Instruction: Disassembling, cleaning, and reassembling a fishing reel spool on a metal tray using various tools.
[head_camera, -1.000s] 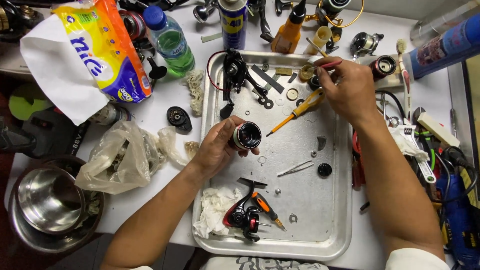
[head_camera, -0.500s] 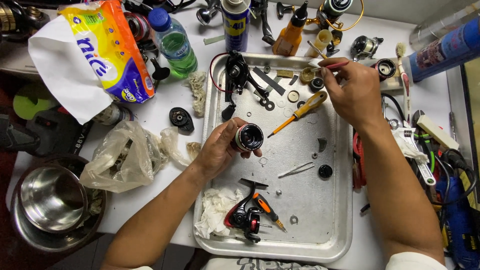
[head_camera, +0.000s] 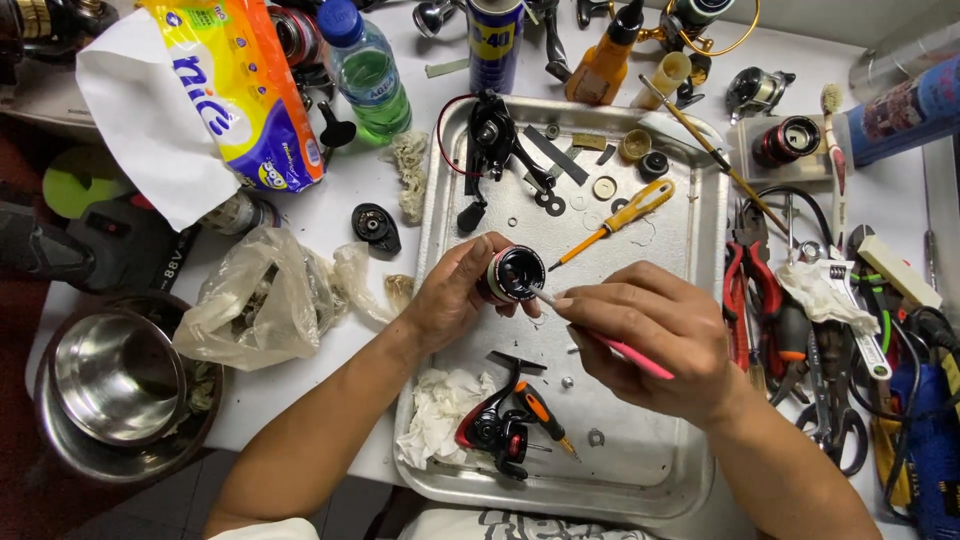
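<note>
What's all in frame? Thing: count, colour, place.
Metal tray: 1, silver, centre.
Spool: 1, black, left hand.
Brush: 1, pink handle, right hand, tip at spool.
Screwdriver: 1, yellow, on tray.
Reel body: 1, black-red, tray front.
Bottle: 1, green, top left.
Steel bowls: stacked, silver, lower left.
Pliers: 1, red, right of tray.
Left hand: holds spool.
Right hand: grips brush.
</note>
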